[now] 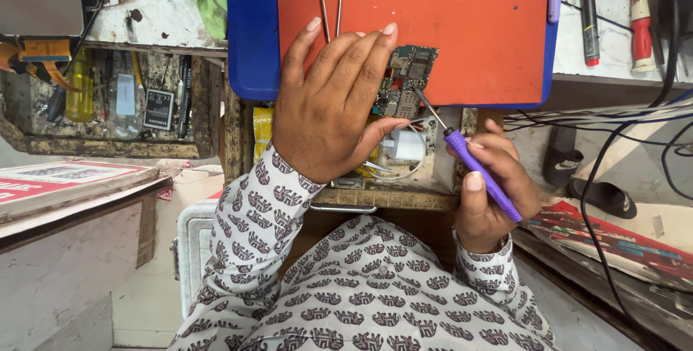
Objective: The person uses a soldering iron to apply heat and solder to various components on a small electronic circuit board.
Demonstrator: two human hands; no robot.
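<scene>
Pressing flat with loose, spread fingers, our left hand (328, 102) steadies a small green circuit board (406, 80) on the orange work mat (462, 26). Our right hand (494, 192) grips a purple screwdriver (480, 170), its metal tip touching the board's lower edge.

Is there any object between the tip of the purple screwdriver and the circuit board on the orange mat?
Nothing visible does. The purple screwdriver in the right hand has its metal tip at the lower edge of the circuit board. The left hand rests on the board's left side, away from the tip.
</scene>
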